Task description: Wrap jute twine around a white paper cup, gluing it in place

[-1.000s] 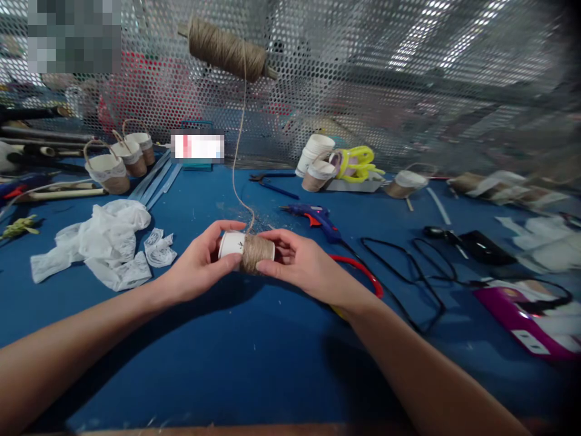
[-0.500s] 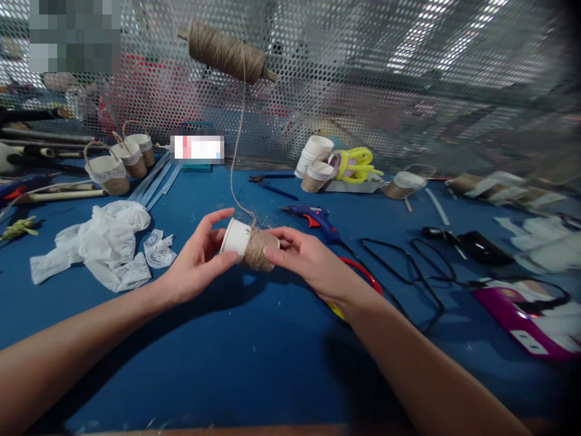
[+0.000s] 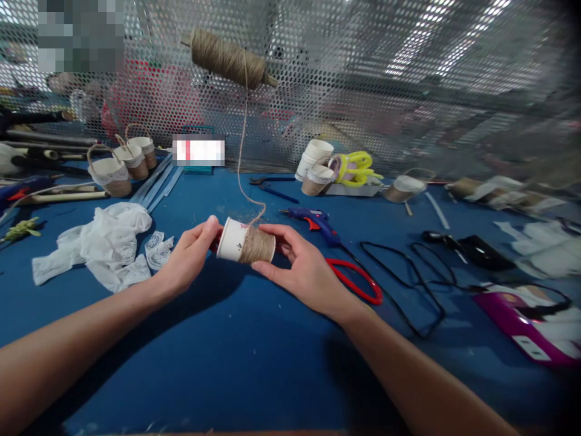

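Holding a half-wound paper cup (image 3: 245, 242) sideways just above the blue table (image 3: 227, 357).
Pinched at the white rim end by the fingers of the left hand (image 3: 188, 260), clasped round the twine-wrapped end by the closed fingers of the right hand (image 3: 302, 266). Marked with tiny dark print, unreadable. Tethered by a strand (image 3: 242, 157) to the spool (image 3: 227, 57) overhead; glue gun (image 3: 313, 218) and red scissors (image 3: 358, 283) just behind, crumpled lace (image 3: 97, 242) at left.

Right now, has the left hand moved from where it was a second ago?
Yes. The left hand slid a little left, toward the lace scraps, so its thumb now sits at the white end of the cup.
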A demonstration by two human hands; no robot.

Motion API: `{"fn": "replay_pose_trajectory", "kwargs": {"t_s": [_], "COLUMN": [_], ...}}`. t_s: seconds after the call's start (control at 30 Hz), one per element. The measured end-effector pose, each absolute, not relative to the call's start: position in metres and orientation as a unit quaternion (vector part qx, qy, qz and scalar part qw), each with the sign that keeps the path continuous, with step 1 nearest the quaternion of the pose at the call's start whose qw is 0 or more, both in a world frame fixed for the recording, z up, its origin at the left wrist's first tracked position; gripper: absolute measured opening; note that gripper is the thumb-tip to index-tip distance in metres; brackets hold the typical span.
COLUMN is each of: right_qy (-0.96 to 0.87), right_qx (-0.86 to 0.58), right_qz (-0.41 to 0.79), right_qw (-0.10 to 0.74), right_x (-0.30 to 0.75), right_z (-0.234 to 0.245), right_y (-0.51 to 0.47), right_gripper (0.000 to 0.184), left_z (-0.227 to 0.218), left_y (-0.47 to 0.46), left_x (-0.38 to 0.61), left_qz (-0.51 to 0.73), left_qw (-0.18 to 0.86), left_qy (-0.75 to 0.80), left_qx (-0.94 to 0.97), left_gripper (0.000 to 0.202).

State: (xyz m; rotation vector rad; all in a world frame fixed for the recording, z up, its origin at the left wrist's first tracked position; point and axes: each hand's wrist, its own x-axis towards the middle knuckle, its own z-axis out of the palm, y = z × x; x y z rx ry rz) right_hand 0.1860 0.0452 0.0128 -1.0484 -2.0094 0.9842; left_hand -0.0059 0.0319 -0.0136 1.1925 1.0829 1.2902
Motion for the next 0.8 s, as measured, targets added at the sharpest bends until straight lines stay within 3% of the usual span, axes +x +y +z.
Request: {"fn": "replay_pose_trajectory", "kwargs": {"t_s": [0.13,0.23,0.57,0.8], "right_qy": [-0.845,-0.862,-0.689,-0.619], "right_qx": [-0.368,-0.353,-0.435,-0.481], "right_qz": [0.242,0.21,0.473,0.487], "right_qw": [0.305,0.297,0.335,0.385], "right_x": [0.185,0.186,0.187,0.188], "right_z": [0.012,0.013,0.012,0.014], "right_y": [0.044,0.044,0.053,0.063], "right_gripper": [0.045,0.045,0.024,0.02], "left_z": [-0.011,-0.008,0.0,-0.001], "left_y": [0.028,0.026,0.013,0.013], "left_x": [-0.005,-0.003,0.003,0.003], "left_qz": [0.514,0.507,0.372,0.359], "left_qw": [0.568,0.595,0.532,0.596], "left_qy": [0.414,0.404,0.409,0.383], "left_qx": [0.492,0.475,0.641,0.607], "left_gripper": [0.031,0.023,0.023,0.018]}}
